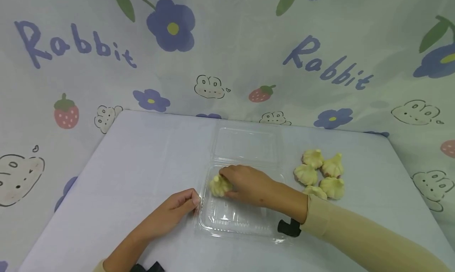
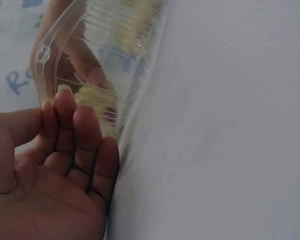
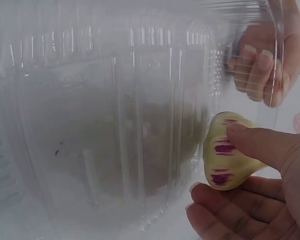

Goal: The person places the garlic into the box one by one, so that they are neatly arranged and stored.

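In the head view my right hand (image 1: pixel 250 186) holds a pale yellow garlic bulb (image 1: pixel 218 186) inside the left part of a clear plastic container (image 1: pixel 241 220). The right wrist view shows purple streaks on this garlic bulb (image 3: pixel 222 152), with the thumb on one side and fingers under it. My left hand (image 1: pixel 172 212) is at the container's left edge. Up close in the left wrist view, the thumb and index finger of the left hand (image 2: pixel 65 160) pinch the clear rim, the other fingers lying along the wall.
Several more garlic bulbs (image 1: pixel 333 188) lie grouped on the white table (image 1: pixel 149 153) to the right of the container. The hinged lid (image 1: pixel 247 145) is laid back behind the base. A printed cloth (image 1: pixel 227 47) hangs behind the table.
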Demonstrator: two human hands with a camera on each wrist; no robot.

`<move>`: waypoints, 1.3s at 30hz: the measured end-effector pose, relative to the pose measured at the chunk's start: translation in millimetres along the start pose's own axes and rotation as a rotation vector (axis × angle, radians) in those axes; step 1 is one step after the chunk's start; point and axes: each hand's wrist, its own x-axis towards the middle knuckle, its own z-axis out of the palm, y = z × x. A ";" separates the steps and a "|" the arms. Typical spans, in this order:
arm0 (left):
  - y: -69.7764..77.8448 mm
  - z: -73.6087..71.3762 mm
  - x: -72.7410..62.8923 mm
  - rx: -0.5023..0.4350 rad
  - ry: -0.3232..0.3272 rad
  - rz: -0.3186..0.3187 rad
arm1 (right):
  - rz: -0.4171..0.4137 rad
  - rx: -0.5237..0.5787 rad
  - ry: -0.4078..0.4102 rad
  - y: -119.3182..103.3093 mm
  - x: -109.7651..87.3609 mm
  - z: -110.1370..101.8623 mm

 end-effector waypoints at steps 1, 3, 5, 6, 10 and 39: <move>0.2 0.0 -0.1 -0.003 0.002 -0.009 | 0.002 -0.006 -0.005 -0.3 0.1 0.3; 0.5 0.0 -0.4 -0.007 0.005 -0.031 | 0.006 -0.007 -0.010 -0.8 0.4 0.6; 0.5 0.0 -0.7 -0.008 0.006 -0.049 | 0.003 -0.017 -0.008 -1.5 0.2 0.6; 0.3 0.0 -0.7 -0.009 0.004 -0.052 | 0.004 -0.024 -0.007 -1.7 0.3 0.7; 0.1 0.1 -0.5 -0.018 -0.004 -0.054 | 0.015 -0.060 0.005 -2.7 0.4 1.5; 2.0 1.2 -1.5 0.036 0.019 -0.031 | 0.211 -0.127 -0.018 -5.9 -1.5 -3.1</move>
